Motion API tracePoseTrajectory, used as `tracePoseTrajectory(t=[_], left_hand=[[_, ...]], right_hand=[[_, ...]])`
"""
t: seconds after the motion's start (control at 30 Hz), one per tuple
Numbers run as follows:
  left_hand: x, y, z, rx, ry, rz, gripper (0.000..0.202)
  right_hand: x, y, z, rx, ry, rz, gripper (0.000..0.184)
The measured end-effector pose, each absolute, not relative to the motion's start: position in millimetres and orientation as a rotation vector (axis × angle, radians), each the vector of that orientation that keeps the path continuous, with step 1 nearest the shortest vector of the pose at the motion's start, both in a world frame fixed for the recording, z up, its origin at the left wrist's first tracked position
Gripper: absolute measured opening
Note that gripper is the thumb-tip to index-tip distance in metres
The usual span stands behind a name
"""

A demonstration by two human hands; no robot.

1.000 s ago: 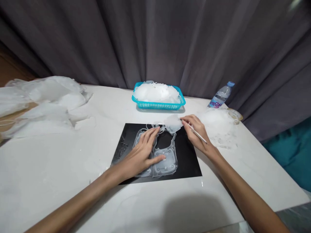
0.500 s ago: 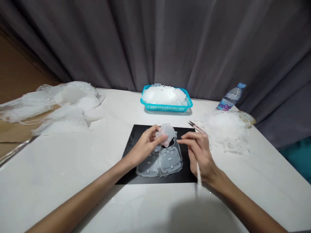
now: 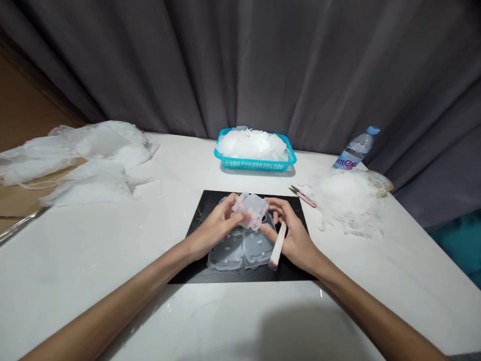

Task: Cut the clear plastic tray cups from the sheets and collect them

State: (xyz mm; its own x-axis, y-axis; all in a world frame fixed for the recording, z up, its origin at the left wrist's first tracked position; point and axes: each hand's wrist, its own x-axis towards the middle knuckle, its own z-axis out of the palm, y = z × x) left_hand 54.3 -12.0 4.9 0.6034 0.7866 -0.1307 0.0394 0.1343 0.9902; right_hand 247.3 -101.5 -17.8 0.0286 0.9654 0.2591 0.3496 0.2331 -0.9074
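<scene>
My left hand [image 3: 220,224] pinches a thin, translucent, soft-looking moulded piece [image 3: 252,208] between thumb and fingers above a black mat. Against the right edge of this piece are the fingertips of my right hand [image 3: 291,228]. That hand also keeps hold of a slim white-handled tool [image 3: 278,245], its handle slanting down toward me; its other end is hidden by the fingers. Under both hands lies a translucent moulded sheet [image 3: 227,250] with rounded square sections, resting on the black mat [image 3: 300,275].
A turquoise basket [image 3: 255,164] heaped with white translucent pieces stands at the back. Pink-handled thread snips [image 3: 302,196] lie right of the mat, by a pile of clear scraps [image 3: 343,198] and a water bottle [image 3: 355,149]. Plastic bags [image 3: 101,150] spread over the left side.
My right hand has moved left and now touches the piece in my left hand. The white handle has swung with it, over the mat. The view has shifted slightly.
</scene>
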Motion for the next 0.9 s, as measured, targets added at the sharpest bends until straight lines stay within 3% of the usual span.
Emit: tracePoseTrajectory(t=[0.17,0.37,0.6,0.8,0.9], left_hand=[[51.3,-9.6,8.5,1.409,0.751,0.577,0.045],[49.9,-9.4,16.8,1.575,0.746,0.587,0.034],[48.6,-13.3,16.7,1.582,0.750,0.551,0.038],[47.6,-11.9,12.8,1.653,0.778,0.520,0.041],[39.8,-9.5,18.4,1.671,0.720,0.422,0.036]], right_hand=[[245.0,-101.3,-13.3,-1.213,-1.417,0.829,0.042],[250.1,-100.8,-14.5,-1.224,-1.524,0.800,0.043],[251.7,-103.0,-15.1,-1.134,-1.611,0.871,0.043],[248.9,-102.8,-17.6,-1.211,-1.611,0.752,0.051],[250.7,-93.5,-24.4,-1.337,-1.463,0.618,0.044]])
